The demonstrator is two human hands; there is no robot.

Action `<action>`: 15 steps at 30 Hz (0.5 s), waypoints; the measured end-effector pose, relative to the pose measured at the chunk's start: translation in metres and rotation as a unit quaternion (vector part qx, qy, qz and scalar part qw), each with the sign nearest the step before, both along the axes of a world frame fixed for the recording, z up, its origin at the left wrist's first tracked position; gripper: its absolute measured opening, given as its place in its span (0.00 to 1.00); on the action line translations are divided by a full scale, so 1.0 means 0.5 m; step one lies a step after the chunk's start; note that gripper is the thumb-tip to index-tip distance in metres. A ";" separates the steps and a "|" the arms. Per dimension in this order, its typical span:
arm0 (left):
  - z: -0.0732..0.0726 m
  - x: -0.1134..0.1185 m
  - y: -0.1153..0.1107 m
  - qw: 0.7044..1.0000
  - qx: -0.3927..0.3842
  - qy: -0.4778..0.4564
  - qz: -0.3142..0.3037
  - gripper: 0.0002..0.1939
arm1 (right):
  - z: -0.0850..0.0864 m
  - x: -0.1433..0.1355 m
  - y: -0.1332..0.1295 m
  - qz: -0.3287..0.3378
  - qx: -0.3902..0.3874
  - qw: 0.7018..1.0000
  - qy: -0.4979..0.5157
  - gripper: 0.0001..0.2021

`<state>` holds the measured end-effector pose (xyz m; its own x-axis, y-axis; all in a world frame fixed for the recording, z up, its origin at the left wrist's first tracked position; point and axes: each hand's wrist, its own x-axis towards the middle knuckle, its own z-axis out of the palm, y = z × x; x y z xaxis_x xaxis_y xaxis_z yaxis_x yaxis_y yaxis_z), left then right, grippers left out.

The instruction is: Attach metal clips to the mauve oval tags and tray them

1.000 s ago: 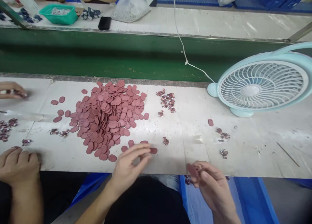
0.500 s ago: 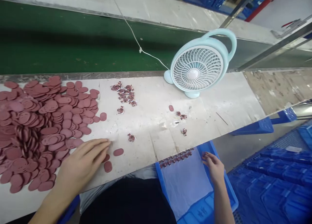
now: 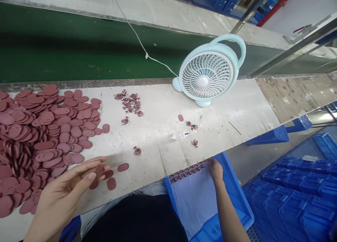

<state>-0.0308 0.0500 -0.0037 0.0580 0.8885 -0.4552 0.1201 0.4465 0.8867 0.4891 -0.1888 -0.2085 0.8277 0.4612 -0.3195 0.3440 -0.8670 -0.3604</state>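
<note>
Our bench (image 3: 158,126) carries the pile of reddish ovals (image 3: 52,129) on our left and the pale blue fan (image 3: 207,73) farther right. Below its edge sits the blue bin (image 3: 235,185), with a white sheet (image 3: 195,200) and a row of small pieces (image 3: 186,171) along the near-bench side. Our left hand (image 3: 61,196) has closed to a narrow grip on one oval (image 3: 99,171) beside the pile. Our right hand (image 3: 216,170) has moved to the row's end, bringing it beside the last pieces; its fingertips are hidden, so we cannot tell what they hold.
</note>
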 end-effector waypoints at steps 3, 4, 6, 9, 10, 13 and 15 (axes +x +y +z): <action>-0.015 -0.005 -0.004 0.999 -0.021 -0.041 0.012 0.13 | 0.012 -0.012 0.015 -0.013 0.002 1.000 -0.002 0.15; -0.014 -0.004 -0.005 0.998 -0.028 -0.044 0.019 0.12 | 0.019 -0.017 0.021 -0.022 0.009 1.000 -0.004 0.15; -0.009 0.000 -0.005 0.998 -0.037 -0.045 0.037 0.09 | 0.039 -0.027 0.035 -0.045 0.032 0.998 -0.010 0.14; -0.006 -0.007 -0.009 0.995 -0.044 -0.067 0.061 0.09 | 0.089 -0.048 0.055 -0.094 0.101 0.990 -0.034 0.13; -0.008 -0.013 -0.012 0.993 -0.050 -0.081 0.066 0.11 | 0.112 -0.061 0.061 -0.112 0.135 0.983 -0.044 0.13; -0.014 -0.022 -0.026 0.986 -0.092 -0.123 0.069 0.16 | 0.191 -0.129 0.081 -0.159 0.264 0.950 -0.058 0.15; -0.011 -0.008 -0.039 0.979 -0.112 -0.151 0.077 0.17 | 0.245 -0.201 0.102 -0.157 0.350 0.923 -0.013 0.18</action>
<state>-0.0346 0.0304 -0.0093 0.0942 0.7777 -0.6215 -0.2166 0.6254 0.7497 0.3888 -0.1380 -0.0860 0.9590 0.2830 -0.0130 0.1308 -0.4830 -0.8658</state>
